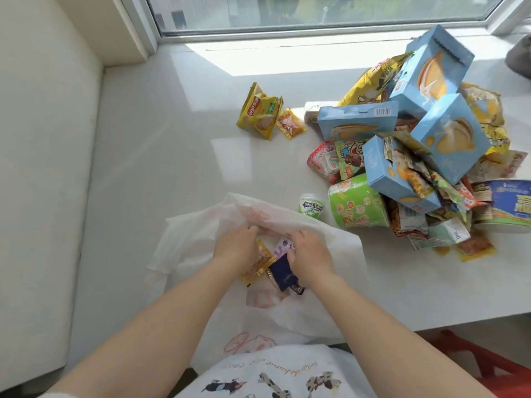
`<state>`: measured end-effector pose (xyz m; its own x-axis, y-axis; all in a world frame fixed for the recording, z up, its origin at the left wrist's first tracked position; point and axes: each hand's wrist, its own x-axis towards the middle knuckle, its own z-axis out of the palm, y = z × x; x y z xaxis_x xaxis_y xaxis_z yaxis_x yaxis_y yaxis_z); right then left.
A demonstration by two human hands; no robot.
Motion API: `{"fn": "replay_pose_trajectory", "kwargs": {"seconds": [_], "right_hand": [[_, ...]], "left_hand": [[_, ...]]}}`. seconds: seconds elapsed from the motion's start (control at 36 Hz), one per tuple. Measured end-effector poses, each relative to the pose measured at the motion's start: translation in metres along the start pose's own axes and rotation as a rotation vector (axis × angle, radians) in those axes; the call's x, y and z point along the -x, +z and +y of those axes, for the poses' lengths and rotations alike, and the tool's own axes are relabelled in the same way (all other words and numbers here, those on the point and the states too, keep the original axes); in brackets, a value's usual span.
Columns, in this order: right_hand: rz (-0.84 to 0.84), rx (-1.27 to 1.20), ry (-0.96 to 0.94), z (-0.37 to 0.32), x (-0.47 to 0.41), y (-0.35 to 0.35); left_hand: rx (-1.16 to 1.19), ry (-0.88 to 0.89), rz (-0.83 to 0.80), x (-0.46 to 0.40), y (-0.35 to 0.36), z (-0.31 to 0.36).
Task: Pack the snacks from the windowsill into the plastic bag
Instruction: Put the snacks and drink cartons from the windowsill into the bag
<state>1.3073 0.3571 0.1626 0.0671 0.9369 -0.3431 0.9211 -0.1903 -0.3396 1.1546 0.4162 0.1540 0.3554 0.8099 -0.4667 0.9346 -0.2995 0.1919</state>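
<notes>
Both hands are at the plastic bag mouth: left hand fingers curled on the film, right hand gripping a dark packet. Snack pile is located up-right, nearer the right hand.

Both hands — left hand, right hand — grip the white plastic bag at its mouth; small snack packets lie between the fingers.
</notes>
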Motion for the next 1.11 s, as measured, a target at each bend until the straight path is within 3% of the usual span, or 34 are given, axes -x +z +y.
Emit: {"fn": "replay_pose_trajectory", "kwargs": {"seconds": [0.11,0.28,0.36,0.5,0.72,0.86,0.94,1.11], "right_hand": [[0.272,-0.044,-0.088,0.01,-0.005,-0.013],[0.45,-0.002,-0.072,0.038,-0.013,-0.04],[0.479,0.037,-0.039,0.057,-0.017,-0.048],[0.505,0.094,-0.053,0.078,-0.02,-0.049],[0.403,0.088,-0.014,0.083,-0.027,-0.031],[0.343,0.054,0.005,0.084,-0.036,-0.025],[0.36,0.055,-0.013,0.082,-0.042,-0.028],[0.474,0.061,-0.116,0.081,-0.051,-0.05]], "left_hand": [[0.054,0.051,0.078,-0.018,-0.023,0.027],[0.241,0.046,0.134,-0.055,-0.042,0.069],[0.323,-0.011,0.076,-0.076,-0.044,0.083],[0.177,-0.201,-0.091,-0.1,-0.032,0.09],[0.304,-0.457,-0.261,-0.105,0.007,0.09],[0.259,-0.382,-0.197,-0.108,0.006,0.108],[0.404,-0.274,-0.142,-0.114,0.006,0.117],[0.551,-0.325,-0.252,-0.122,0.002,0.126]]}}
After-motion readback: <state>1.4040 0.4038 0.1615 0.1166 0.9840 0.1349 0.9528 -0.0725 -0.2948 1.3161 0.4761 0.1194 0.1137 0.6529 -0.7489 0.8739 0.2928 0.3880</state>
